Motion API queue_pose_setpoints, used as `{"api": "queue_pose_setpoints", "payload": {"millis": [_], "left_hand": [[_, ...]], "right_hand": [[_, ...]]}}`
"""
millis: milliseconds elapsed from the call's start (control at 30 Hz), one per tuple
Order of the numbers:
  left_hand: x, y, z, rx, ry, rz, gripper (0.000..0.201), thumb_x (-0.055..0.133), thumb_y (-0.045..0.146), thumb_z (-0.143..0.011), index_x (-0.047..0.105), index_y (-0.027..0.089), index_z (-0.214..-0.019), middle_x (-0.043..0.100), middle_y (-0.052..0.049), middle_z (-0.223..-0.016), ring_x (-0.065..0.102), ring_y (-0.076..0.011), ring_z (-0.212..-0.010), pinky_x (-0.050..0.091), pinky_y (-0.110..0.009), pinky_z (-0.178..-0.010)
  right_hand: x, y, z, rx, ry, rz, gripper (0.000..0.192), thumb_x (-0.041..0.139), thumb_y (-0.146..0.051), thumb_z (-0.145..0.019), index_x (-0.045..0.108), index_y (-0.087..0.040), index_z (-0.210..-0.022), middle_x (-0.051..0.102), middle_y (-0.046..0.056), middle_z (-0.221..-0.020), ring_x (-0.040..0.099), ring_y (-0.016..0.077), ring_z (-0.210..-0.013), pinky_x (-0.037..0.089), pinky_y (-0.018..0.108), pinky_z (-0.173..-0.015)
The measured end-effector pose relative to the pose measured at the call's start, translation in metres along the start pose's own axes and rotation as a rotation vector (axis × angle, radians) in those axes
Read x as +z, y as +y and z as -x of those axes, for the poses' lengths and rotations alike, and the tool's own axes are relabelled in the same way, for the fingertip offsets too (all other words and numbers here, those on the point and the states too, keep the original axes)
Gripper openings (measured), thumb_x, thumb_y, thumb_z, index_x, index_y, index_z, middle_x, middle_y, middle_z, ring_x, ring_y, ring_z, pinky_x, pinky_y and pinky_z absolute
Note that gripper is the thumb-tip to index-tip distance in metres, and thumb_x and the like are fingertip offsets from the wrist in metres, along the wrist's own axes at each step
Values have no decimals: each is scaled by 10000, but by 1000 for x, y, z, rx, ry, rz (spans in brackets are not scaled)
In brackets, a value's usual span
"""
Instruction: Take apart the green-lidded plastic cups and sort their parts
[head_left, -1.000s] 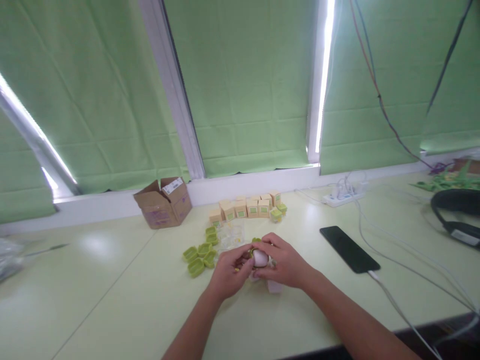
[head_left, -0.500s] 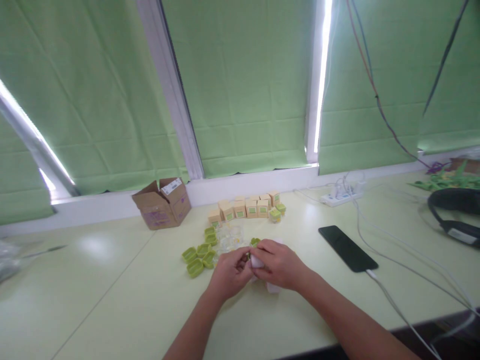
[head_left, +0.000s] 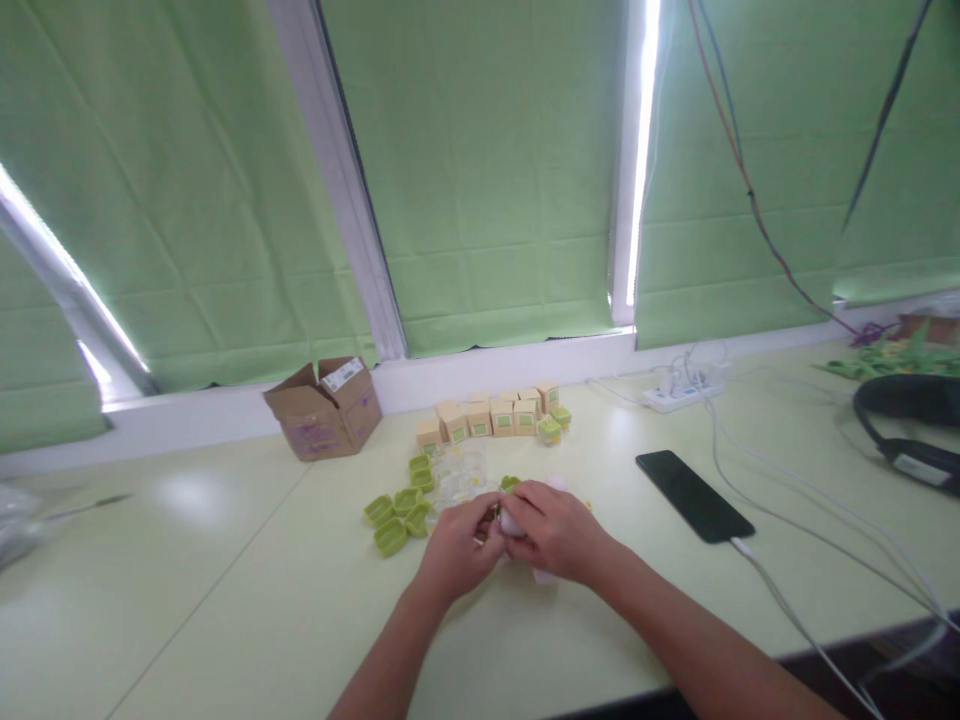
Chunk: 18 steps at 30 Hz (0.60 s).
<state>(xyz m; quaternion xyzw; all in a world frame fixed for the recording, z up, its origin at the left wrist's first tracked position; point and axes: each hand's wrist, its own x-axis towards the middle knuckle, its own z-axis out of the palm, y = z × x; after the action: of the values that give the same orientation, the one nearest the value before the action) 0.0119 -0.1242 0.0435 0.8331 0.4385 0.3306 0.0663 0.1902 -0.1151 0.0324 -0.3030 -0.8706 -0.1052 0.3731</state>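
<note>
A small white piece (head_left: 513,523) is pinched between the right hand (head_left: 559,532), whose fingers curl over it, and the left hand (head_left: 456,553), whose fingertips close narrowly on its near-left edge, just above the table (head_left: 225,610). Being tiny and mostly hidden, it could slip from that grip and skid among the green trays (head_left: 397,512) just left of the left hand, or toward the phone (head_left: 694,495) well off to the right hand's right.

Soft daylight is filtered through the green blinds (head_left: 480,190); glare is seen at their gaps, and edges are bent.
</note>
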Motion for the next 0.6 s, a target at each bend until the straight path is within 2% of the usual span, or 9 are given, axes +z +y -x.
{"api": "queue_pose_setpoints", "payload": {"millis": [133,267,467,600], "left_hand": [[-2,-7,3,50,48,73,295,468,190,-799,566,174,-1077,660,-36,-841,595,-147,-705,462,-272,-707],[-3,-2,3,109,-7,58,478,541,183,-726,487,193,-1201,608,-30,-847,548,-148,-698,452,-286,-701],[0,0,-1,82,2,-8,389,596,223,-716,524,208,-1099,557,2,-770,473,-126,-632,396,-251,-611],[0,-7,-1,24,32,-24,399,612,206,-700,520,195,-1089,553,13,-752,466,-120,-613,390,-244,-600]], "right_hand": [[-3,3,-1,41,36,-90,204,507,-307,-830,557,-158,-960,574,92,-886,547,198,-821,482,307,-696],[-3,9,-1,79,84,-232,212,550,-304,-796,537,-179,-967,578,77,-893,546,195,-846,482,321,-736],[-6,15,2,181,10,-354,273,617,-290,-752,546,-181,-993,615,53,-903,568,172,-803,480,296,-715],[-12,20,1,315,88,-413,291,574,-338,-808,542,-185,-1054,619,53,-927,566,151,-758,482,263,-653]]}}
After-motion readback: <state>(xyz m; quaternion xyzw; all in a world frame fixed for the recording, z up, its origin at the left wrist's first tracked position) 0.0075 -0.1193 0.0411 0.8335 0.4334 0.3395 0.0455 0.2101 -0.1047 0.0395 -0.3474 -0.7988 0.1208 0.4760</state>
